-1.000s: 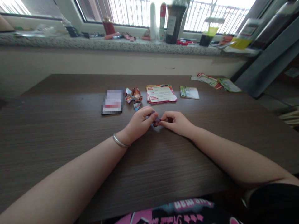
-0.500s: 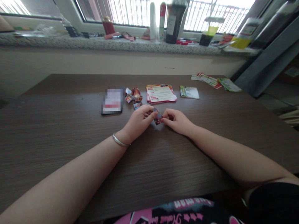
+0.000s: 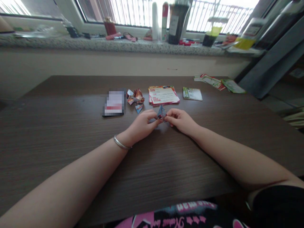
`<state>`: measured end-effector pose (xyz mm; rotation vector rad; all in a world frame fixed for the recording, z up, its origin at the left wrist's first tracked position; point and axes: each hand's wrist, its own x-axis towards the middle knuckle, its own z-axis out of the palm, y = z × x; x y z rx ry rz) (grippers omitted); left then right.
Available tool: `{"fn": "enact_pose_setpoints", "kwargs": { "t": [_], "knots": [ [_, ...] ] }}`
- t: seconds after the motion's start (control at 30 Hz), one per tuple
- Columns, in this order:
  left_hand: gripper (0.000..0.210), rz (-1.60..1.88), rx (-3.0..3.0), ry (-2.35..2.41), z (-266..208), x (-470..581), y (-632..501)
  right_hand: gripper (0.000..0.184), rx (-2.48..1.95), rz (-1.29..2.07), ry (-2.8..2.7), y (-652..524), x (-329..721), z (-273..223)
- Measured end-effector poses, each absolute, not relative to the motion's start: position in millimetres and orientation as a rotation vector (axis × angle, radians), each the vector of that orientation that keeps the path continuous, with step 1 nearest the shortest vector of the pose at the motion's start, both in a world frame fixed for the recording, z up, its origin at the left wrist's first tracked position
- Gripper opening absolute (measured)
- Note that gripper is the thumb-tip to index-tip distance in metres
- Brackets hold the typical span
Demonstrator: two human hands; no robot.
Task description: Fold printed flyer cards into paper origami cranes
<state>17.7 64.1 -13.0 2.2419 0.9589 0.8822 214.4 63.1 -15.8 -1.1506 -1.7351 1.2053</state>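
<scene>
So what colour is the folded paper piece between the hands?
The folded paper piece is mostly blue-grey with red print; head view.

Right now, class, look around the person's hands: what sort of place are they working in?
Probably a room at home, at a desk under a window. A dark wooden table stands below a speckled stone windowsill crowded with bottles, and a stack of printed leaflets lies beyond the hands.

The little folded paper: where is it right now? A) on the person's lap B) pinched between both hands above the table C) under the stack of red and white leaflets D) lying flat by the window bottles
B: the little folded paper sticks up between the fingertips of the left hand and the right hand, over the brown table.
</scene>
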Motion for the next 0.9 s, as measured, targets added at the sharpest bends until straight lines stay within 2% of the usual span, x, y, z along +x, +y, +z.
{"fn": "enact_pose_setpoints", "kwargs": {
  "t": [0.43, 0.6, 0.7, 0.8, 0.9],
  "knots": [
    [0.018, 0.962, 2.297, 0.856, -5.7, 15.5, 59.7, 0.018, -0.979, 1.294, -1.768, 70.7, 216.0, -25.6],
    [0.013, 0.973, 2.33, 0.888, -9.1, 16.5, 61.2, 0.022, -1.057, 1.199, -1.673, 70.0, 215.0, -31.0],
    [0.011, 1.029, 2.351, 0.885, -12.3, 17.1, 62.5, 0.018, -1.001, 1.198, -1.694, 66.2, 213.7, -27.8],
    [0.01, 0.994, 2.309, 0.86, -15.0, 17.2, 63.9, 0.013, -0.95, 1.226, -1.724, 62.7, 213.3, -22.2],
    [0.01, 0.944, 2.263, 0.857, -15.5, 16.8, 64.3, 0.017, -0.994, 1.217, -1.726, 61.8, 214.3, -20.5]
  ]
}}
